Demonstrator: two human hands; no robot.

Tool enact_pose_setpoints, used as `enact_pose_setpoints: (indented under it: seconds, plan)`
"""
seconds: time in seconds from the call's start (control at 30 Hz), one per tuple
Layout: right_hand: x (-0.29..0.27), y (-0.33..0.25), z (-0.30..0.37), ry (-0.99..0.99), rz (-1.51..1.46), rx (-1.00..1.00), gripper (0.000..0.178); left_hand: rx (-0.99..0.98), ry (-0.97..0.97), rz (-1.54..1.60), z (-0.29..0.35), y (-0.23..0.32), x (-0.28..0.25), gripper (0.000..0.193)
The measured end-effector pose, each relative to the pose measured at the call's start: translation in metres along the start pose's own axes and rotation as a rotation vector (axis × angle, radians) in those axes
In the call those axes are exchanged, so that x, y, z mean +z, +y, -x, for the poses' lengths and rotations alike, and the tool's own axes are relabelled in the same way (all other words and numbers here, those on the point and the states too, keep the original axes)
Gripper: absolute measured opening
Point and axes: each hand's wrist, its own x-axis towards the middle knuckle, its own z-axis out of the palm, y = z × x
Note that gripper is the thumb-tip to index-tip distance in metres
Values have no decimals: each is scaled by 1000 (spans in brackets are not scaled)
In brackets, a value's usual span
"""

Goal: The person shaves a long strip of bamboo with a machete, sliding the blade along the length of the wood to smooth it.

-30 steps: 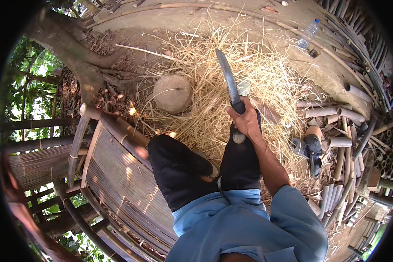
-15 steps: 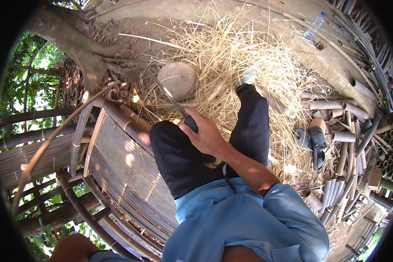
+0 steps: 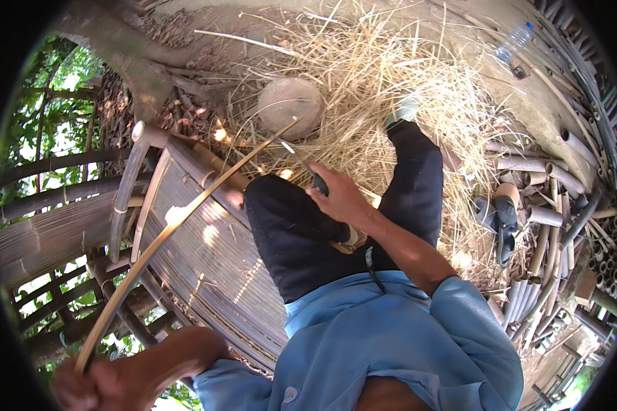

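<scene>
Left hand (image 3: 110,383) newly in view, fingers clamped on long strip (image 3: 155,244), right hand (image 3: 341,196) still gripping knife (image 3: 319,183)

Wears a loose, creased blue shirt (image 3: 384,322) with wide sleeves (image 3: 469,308) ending near the elbows, open at the neck and marked with a small round pale patch (image 3: 291,394) on the left. Has on long black trousers (image 3: 284,240) with a dark cord (image 3: 371,260) hanging at the waist. Leaves forearms (image 3: 415,248) and fingers (image 3: 326,175) bare.
</scene>
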Motion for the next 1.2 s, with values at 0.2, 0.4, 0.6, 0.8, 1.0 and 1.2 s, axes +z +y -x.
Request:
enact_pose_setpoints:
  seconds: [0.2,0.4,0.6,0.8,1.0,1.2]
  plan:
    - [-2,-36,6,55,105,-95,49,-23,183,-168,58,-36,46,25]
    - [-25,-124,34,-49,48,-124,39,-47,177,-248,77,-30,65,37]
    - [-52,-214,66,-2,66,-495,31,62,344,-380,88,-35,82,44]
    - [-30,-200,67,-24,177,-498,19,57,381,-411,94,-27,90,43]
    - [-30,-207,77,-35,166,-540,24,88,326,-387,99,-21,80,43]
    - [-33,-196,77,-88,119,-511,19,75,338,-405,103,-21,72,44]
